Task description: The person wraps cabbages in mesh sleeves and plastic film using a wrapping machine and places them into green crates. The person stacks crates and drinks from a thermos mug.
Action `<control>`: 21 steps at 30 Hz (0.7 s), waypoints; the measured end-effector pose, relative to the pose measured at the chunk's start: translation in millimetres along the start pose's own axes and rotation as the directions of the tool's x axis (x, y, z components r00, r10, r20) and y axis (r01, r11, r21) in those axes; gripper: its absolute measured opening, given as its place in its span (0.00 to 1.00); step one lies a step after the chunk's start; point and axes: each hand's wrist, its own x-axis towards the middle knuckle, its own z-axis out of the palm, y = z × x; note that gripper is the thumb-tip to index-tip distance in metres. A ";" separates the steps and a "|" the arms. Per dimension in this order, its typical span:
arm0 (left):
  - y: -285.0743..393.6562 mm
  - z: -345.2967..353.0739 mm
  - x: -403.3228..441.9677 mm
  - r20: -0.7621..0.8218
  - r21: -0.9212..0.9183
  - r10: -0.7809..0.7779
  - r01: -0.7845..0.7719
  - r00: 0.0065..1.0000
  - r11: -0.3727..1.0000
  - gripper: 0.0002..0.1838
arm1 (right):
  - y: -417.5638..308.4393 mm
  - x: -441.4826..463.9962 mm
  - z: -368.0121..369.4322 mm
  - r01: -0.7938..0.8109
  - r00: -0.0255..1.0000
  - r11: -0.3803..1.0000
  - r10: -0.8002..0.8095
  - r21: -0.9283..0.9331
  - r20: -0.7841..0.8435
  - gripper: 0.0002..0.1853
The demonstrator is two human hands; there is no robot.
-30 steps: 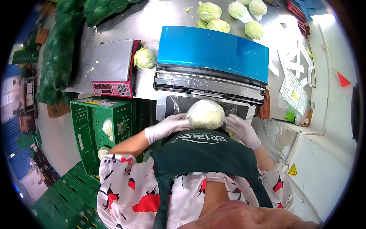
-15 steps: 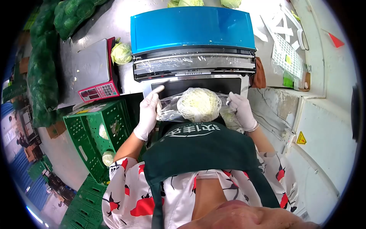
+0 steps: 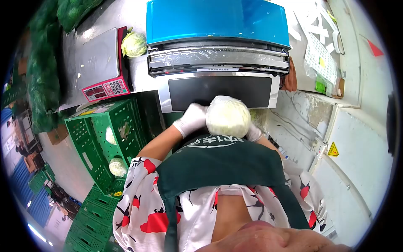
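Note:
A pale cabbage (image 3: 228,117), seemingly wrapped in clear film, is held up in front of my apron, just before the black plate (image 3: 218,93) of a blue-covered film-wrapping machine (image 3: 217,21). On its left side my gloved left hand (image 3: 193,119) grips it, the fingers curled and partly out of sight. From the right and below, my gloved right hand (image 3: 254,132) supports the cabbage, which hides most of that hand's fingers. Stretched film crosses the machine's rollers (image 3: 218,55).
Left of the machine stand a red-edged scale (image 3: 100,63) and a loose cabbage (image 3: 134,44). A green crate (image 3: 79,138) below holds netted cabbages (image 3: 118,167). Green mesh sacks (image 3: 44,80) line the far left. White strips (image 3: 317,29) and a white grid tray (image 3: 321,59) lie right.
Film ends that were stretched out sideways between my hands no longer show. Both hands have closed in on the cabbage, which has turned and come a little to the right.

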 end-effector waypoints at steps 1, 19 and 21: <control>2.0 -24.8 8.8 -0.095 -0.046 0.054 -0.058 0.994 0.997 0.10 | -19.1 -3.9 13.6 -0.024 0.999 0.994 0.020 0.109 0.040 0.10; -2.8 -51.9 -64.7 -0.243 -0.452 -0.150 -0.249 0.958 -0.857 0.39 | -112.3 31.3 71.4 0.256 0.859 0.554 -0.507 -0.793 -0.077 0.12; -1.5 -61.1 -91.2 -0.386 -0.418 -0.203 -0.367 0.900 -0.831 0.39 | -106.4 36.8 78.3 0.241 0.905 0.579 -0.423 -0.779 -0.034 0.12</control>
